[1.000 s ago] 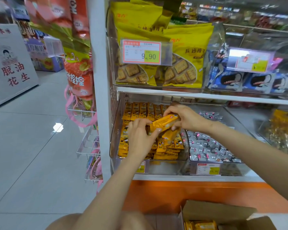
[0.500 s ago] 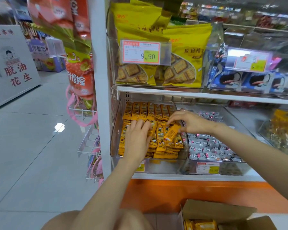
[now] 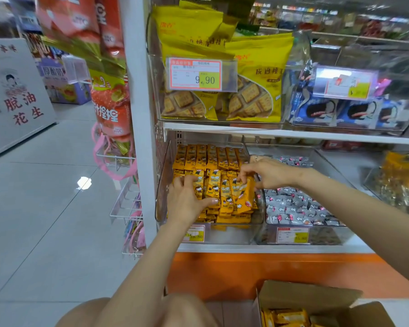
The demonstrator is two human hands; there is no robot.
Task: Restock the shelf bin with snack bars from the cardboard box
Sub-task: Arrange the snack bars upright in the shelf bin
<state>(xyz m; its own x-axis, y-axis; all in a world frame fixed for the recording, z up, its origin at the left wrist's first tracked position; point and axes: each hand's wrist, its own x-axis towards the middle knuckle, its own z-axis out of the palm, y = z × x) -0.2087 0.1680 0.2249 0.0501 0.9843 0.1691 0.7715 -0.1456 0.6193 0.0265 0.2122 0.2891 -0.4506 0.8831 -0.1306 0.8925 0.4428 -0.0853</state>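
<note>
- Both our hands work inside the clear shelf bin on the lower shelf, just right of the white upright at the end of the aisle.
- Our left hand lies spread on the snack bars at the bin's 9 o'clock side. The fingers are straight and pressed flat against the orange wrappers, and the thumb reaches out toward 3 o'clock to touch a bar in the front row. It grasps nothing.
- Our right hand comes in from 3 o'clock with its fingers curled down. The fingertips pinch the top edge of one tilted bar, which leans against its neighbours at the bin's right wall.
- The bin is well stocked: a neat upright row stands at the back, toward 12 o'clock, and looser rows fill the middle and front beneath our hands.
- The cardboard box sits open on the floor at 5 o'clock of the bin, below the orange base panel, with more orange-wrapped bars showing inside.
- At the bin's 3 o'clock stands a second clear bin of grey-wrapped sweets, just beside it.
- At 12 o'clock, on the shelf above, yellow cracker bags stand behind a price tag reading 9.90.
</note>
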